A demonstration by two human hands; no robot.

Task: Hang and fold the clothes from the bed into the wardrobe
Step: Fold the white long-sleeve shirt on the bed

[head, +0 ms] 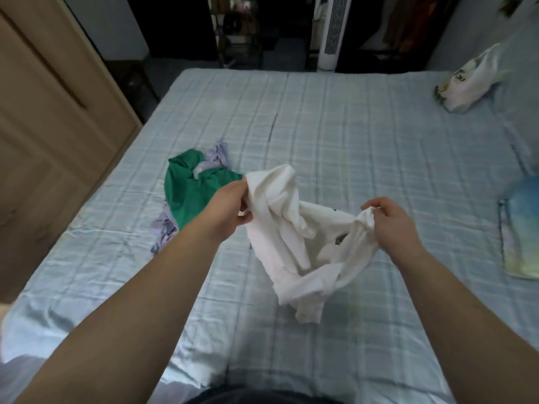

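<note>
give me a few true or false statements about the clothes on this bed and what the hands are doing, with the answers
1. Both hands grip the crumpled white shirt: the left hand at one edge, the right hand at the other. True.
2. The white shirt lies flat and folded on the bed. False: it is bunched and held up, only its lower end near the light blue checked bedsheet.
3. A green garment lies on the bed to the left of the white shirt. True.
4. The green garment rests on a red towel. False: lilac cloth shows at its edges.
5. The far right corner of the bed holds a black jacket. False: a white printed garment lies there.
</note>
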